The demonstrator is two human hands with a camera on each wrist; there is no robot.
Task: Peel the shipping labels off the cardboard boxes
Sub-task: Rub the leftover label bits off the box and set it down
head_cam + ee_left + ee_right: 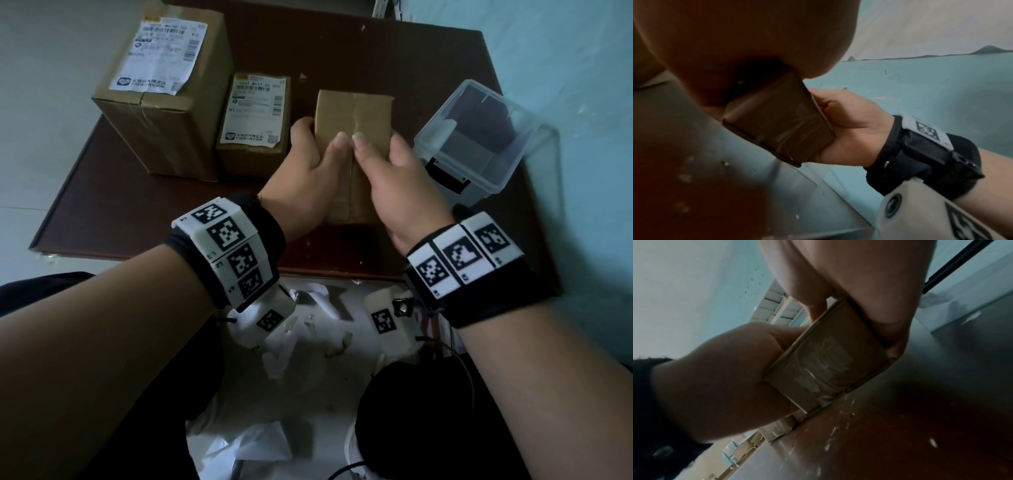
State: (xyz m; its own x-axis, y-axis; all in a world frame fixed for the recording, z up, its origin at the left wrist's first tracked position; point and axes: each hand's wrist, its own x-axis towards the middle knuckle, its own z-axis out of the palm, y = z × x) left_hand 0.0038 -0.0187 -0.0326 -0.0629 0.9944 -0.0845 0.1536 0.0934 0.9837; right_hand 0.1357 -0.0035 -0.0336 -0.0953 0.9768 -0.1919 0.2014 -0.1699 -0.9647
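Observation:
A small brown cardboard box point(354, 113) is tilted up off the dark table point(137, 212), held between both hands. My left hand point(317, 154) grips its left side, thumb on the taped top face. My right hand point(385, 164) grips the right side, thumb beside the left one. No label shows on that top face. In the right wrist view the box point(826, 368) shows pale torn paper residue on one face. The left wrist view shows the box point(777, 123) with the right hand point(851, 126) wrapped round its far edge.
A large box point(164, 137) with a white shipping label point(161, 54) stands at the back left. Beside it is a medium box point(251, 154) with its own label point(257, 109). A clear plastic container point(445, 137) sits right. Paper scraps point(308, 342) litter the floor.

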